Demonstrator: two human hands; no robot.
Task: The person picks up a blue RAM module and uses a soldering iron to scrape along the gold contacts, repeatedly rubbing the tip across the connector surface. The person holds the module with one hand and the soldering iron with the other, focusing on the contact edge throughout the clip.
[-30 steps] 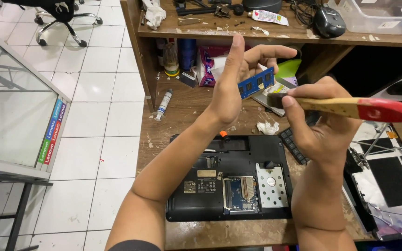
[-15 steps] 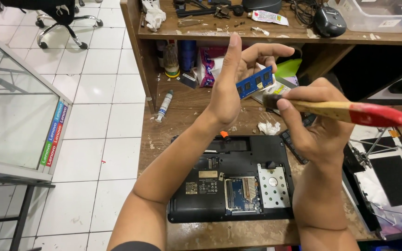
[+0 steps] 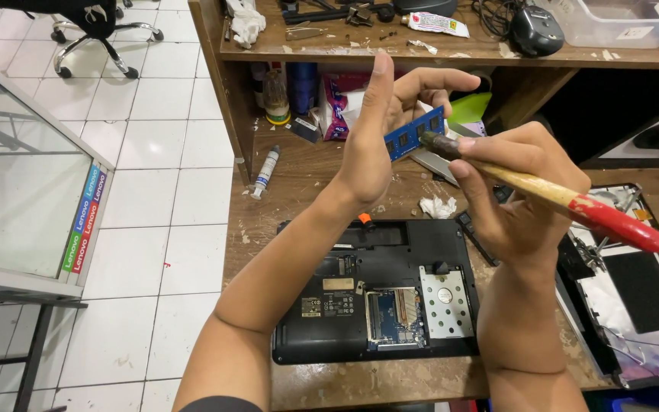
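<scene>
Here, the left hand [image 3: 379, 145] grips a blue memory module [image 3: 415, 133] raised above the opened laptop [image 3: 375, 294] on the bench [image 3: 299, 175], while the right hand [image 3: 516, 191], clenched around a red-handled brush [image 3: 551, 194], has edged its bristles onto the module's end.

Memory module [image 3: 415, 133] half hidden by left hand [image 3: 375, 145]; brush [image 3: 543, 191] bristles unseen.

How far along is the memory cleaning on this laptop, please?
Done: the laptop lies bottom up with its cover off, and the memory stick is out. In hand: the left hand holds the stick up while the right hand puts the brush to it. Left: the stick is not back in, and the bay is open.
</scene>
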